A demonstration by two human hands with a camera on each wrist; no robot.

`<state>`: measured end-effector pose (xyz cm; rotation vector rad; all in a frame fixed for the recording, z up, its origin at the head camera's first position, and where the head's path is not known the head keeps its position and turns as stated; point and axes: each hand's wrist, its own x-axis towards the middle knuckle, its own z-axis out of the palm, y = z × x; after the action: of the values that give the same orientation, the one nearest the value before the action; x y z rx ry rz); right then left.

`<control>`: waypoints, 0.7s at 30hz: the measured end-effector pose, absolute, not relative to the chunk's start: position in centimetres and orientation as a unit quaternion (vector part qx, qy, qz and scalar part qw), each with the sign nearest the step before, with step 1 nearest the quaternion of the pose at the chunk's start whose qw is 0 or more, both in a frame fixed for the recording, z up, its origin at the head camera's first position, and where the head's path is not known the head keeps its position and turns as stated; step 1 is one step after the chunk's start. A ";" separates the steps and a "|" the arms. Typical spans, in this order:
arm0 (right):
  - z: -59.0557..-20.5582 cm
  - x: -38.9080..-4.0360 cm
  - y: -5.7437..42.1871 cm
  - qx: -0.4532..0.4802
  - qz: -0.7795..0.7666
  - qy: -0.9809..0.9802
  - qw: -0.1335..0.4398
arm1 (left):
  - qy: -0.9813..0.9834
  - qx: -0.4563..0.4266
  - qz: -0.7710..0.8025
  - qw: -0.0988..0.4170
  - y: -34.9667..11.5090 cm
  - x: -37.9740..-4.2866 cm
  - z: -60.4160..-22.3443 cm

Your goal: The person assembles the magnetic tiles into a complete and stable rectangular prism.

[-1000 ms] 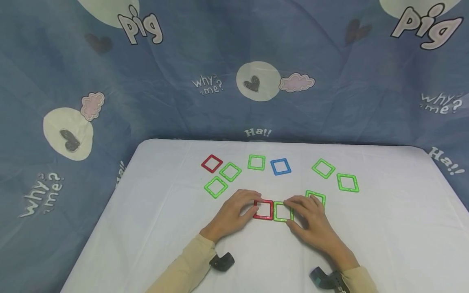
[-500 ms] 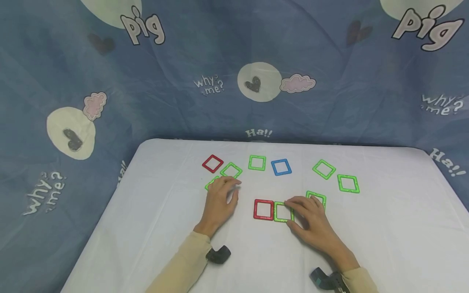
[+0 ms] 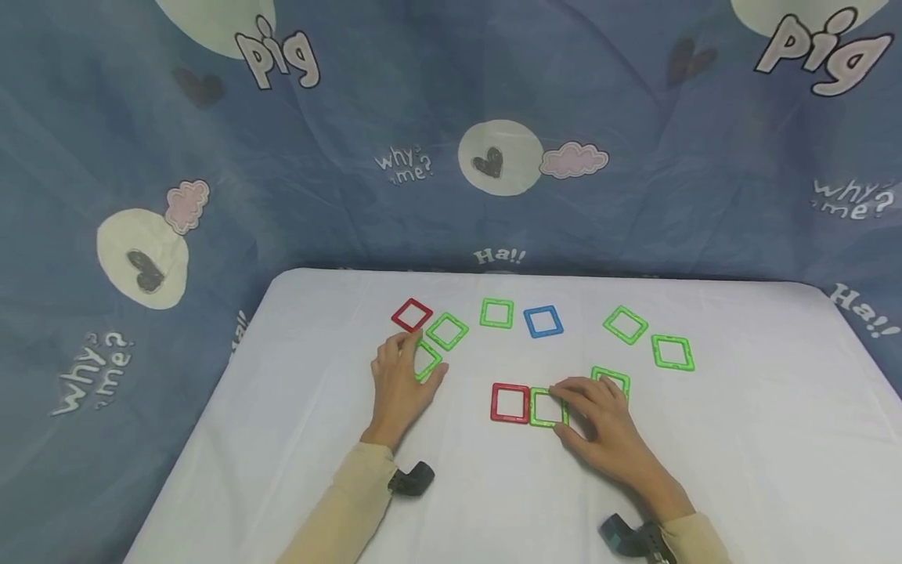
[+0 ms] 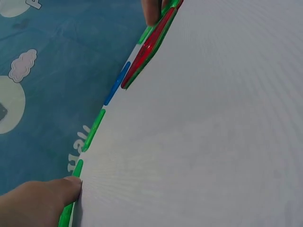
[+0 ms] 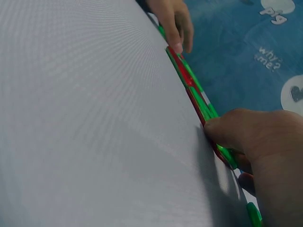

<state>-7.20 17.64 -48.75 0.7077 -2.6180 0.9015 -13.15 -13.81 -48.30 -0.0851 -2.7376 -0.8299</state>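
In the head view, my left hand lies over the left part of a green square magnetic tile, thumb and fingers at its edges. The thumb is against a green edge in the left wrist view. My right hand pinches another green square tile between thumb and fingers at its right side. Against that tile's left edge lies a red square tile. In the right wrist view, a green tile edge has red beneath it, and the neighbouring red tile has green beneath.
Behind the left hand lie a red tile and a green tile. Farther back are a green tile and a blue tile. Two green tiles lie at right, and one is partly covered by the right hand.
My left hand has left the red tile in the middle and moved left and away from me, onto the green tile there. The right hand stays in place.
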 end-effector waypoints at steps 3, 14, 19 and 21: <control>-48.7 -7.3 17.7 0.246 0.311 -0.906 0.147 | -0.944 -0.012 -0.300 0.134 -13.7 -13.1 -48.2; -48.6 -7.7 17.9 0.257 0.303 -0.905 0.150 | -0.944 0.002 -0.308 0.119 -13.6 -13.4 -47.9; -48.8 -7.3 17.8 0.256 0.303 -0.906 0.149 | -0.943 0.001 -0.310 0.122 -13.7 -13.0 -48.1; -48.9 -7.4 17.8 0.258 0.300 -0.906 0.151 | -0.942 -0.001 -0.314 0.122 -13.7 -13.0 -48.1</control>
<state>-7.39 17.80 -48.87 0.7396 -2.6011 0.8610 -13.05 -13.71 -48.10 -0.0034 -2.7480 -0.9149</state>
